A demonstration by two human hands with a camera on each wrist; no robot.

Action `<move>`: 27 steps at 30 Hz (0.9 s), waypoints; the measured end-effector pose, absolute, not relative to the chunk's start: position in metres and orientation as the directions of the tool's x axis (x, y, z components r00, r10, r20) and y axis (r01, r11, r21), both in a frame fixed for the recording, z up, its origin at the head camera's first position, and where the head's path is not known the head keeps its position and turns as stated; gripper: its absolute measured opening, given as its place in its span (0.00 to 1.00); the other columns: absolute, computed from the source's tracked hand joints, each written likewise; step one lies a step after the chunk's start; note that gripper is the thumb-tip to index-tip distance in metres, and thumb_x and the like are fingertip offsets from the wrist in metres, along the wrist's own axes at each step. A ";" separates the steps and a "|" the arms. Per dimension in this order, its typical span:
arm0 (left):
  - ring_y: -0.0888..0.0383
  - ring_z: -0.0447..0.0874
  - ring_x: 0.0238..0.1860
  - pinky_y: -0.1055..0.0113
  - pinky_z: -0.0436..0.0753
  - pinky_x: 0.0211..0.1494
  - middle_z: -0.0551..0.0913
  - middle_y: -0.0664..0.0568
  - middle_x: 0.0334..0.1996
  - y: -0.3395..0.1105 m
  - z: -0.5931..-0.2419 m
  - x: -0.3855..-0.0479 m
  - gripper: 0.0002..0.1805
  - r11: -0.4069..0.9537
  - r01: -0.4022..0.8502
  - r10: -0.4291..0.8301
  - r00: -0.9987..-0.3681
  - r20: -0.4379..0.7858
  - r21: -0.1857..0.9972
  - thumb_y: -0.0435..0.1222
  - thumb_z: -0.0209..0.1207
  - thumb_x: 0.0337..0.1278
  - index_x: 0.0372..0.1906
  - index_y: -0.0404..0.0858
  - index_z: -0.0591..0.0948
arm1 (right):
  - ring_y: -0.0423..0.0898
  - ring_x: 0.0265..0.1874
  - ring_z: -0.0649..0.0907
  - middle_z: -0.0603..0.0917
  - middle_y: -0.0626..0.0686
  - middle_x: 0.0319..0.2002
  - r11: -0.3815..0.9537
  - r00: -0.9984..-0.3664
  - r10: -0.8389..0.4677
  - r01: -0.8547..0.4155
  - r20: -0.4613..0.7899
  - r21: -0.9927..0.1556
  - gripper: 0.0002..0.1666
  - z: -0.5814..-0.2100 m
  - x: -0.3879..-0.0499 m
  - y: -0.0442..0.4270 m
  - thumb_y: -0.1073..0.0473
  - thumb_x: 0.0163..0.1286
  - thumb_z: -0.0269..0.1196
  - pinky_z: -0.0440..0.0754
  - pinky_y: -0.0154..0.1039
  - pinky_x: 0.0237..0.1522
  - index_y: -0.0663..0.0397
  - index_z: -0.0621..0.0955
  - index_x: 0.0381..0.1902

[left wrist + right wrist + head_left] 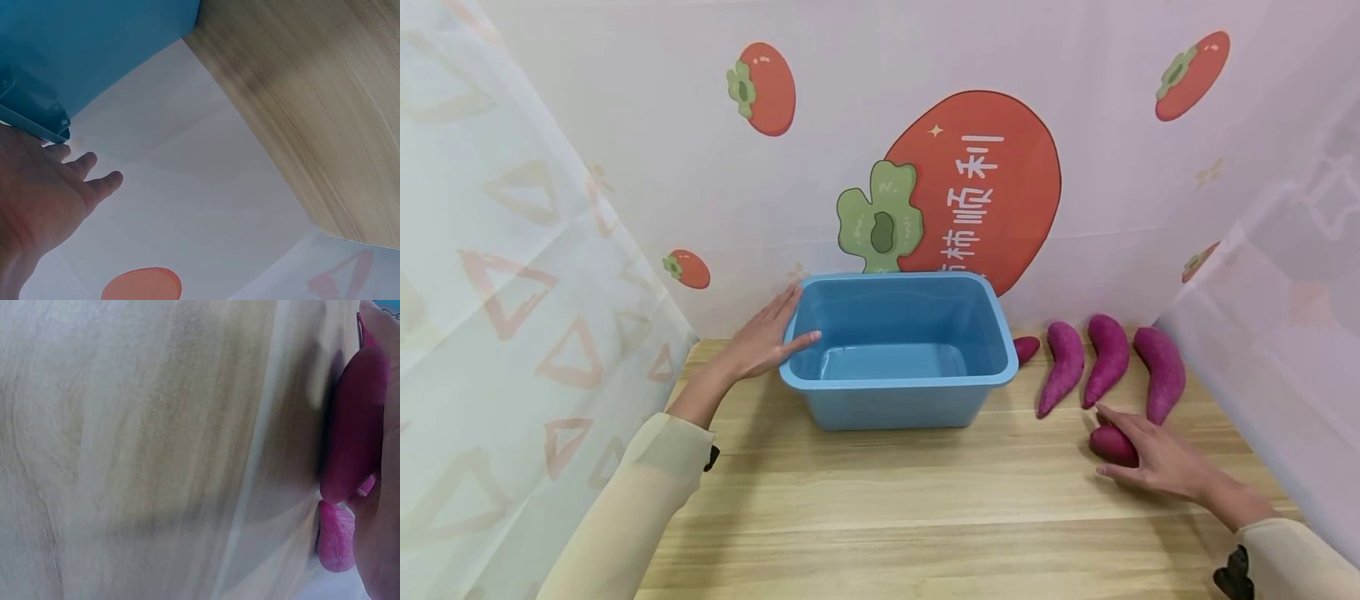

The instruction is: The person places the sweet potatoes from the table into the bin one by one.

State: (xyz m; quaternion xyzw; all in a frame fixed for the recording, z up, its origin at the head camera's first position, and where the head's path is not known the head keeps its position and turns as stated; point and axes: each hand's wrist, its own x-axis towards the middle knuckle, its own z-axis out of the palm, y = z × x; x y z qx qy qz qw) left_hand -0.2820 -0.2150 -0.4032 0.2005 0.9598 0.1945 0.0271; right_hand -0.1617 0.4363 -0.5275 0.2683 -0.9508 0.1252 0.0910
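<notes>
A blue plastic basin (895, 408) stands at the back of the table. My left hand (765, 337) rests on its left rim, the thumb over the inner side and the other fingers straight along the outside; in the left wrist view that hand (47, 187) lies against the basin (94, 50). At the right, my right hand (1172, 458) grips a short purple sweet potato (1112, 446) between thumb and fingers, low over the table. In the right wrist view the sweet potato (356, 425) lies against the hand (384, 506), whose fingertips are mostly hidden.
Three long sweet potatoes, a left (1063, 367), a middle (1107, 358) and a right one (1163, 371), lie behind the right hand. Another (1026, 348) shows partly behind the basin's right side. Printed sheets (1112, 192) hang behind the wooden table (880, 508) and on both sides.
</notes>
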 end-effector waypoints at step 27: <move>0.38 0.40 0.86 0.29 0.53 0.80 0.37 0.46 0.88 -0.215 -0.406 -0.281 0.53 0.819 0.354 0.382 -0.924 0.031 0.451 0.66 0.46 0.74 0.88 0.43 0.38 | 0.59 0.56 0.85 0.85 0.61 0.60 0.854 -0.878 -0.418 -0.468 0.234 -0.229 0.50 -0.534 -0.160 0.431 0.44 0.59 0.81 0.82 0.52 0.50 0.62 0.75 0.72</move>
